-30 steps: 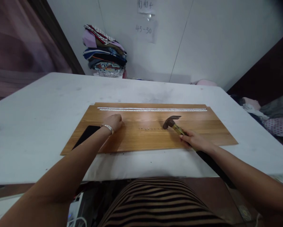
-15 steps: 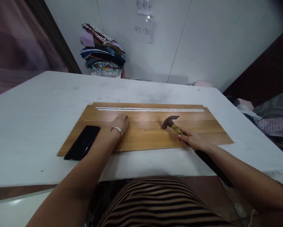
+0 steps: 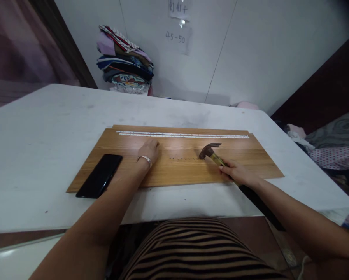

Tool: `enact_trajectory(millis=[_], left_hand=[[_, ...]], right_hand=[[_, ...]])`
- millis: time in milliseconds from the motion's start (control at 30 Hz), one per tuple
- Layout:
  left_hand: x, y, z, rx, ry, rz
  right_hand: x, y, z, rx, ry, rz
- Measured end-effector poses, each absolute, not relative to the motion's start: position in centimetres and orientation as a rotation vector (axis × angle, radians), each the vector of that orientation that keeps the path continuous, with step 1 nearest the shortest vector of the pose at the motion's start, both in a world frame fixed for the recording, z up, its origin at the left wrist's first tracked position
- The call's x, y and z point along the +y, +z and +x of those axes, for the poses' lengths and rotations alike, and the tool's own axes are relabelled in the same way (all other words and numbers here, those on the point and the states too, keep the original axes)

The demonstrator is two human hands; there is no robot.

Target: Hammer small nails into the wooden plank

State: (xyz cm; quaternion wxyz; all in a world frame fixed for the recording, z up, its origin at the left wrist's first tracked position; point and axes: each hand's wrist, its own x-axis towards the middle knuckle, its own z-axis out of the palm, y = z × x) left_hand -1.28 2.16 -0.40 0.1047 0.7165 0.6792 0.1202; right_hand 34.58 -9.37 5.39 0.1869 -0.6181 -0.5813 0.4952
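Observation:
A brown wooden board [image 3: 250, 163] lies flat on the white table. My right hand [image 3: 235, 171] is wrapped round a claw hammer [image 3: 207, 151], gripping the handle partway up, with the head low over the board. On the board's left half rests my left hand [image 3: 149, 151], a bracelet at its wrist; its fingers are curled together, and anything between them is hidden. Between the two hands lies a row of several small nails [image 3: 181, 158]. Two long white strips with printed marks [image 3: 183, 135] run along the board's far side.
A black phone [image 3: 99, 175] lies across the board's left end, left of my left forearm. The white table [image 3: 40, 155] extends around the board. Folded clothes [image 3: 127, 62] are stacked at the back, against a wall with paper notes [image 3: 178, 37].
The view has shifted slightly, so the board and phone appear a little further left. My left fingers have moved slightly. The hammer stays almost still in my right hand.

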Motion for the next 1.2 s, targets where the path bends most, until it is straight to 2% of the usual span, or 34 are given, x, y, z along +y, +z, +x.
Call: enact_trajectory(millis=[433,867,1200], left_hand=[[2.33,-0.77,-1.44,1.942,0.425,2.109],[2.24,-0.04,-1.23,1.961,0.328,2.09],[2.01,0.07,-1.34,1.963,0.426,2.09]], right_hand=[[-9.84,5.61,34.48,-1.651,1.36,-1.728],[-9.83,5.96,34.4,-1.63,1.357,-1.746],[-9.68,5.82,34.36,-1.607,1.352,-1.742]])
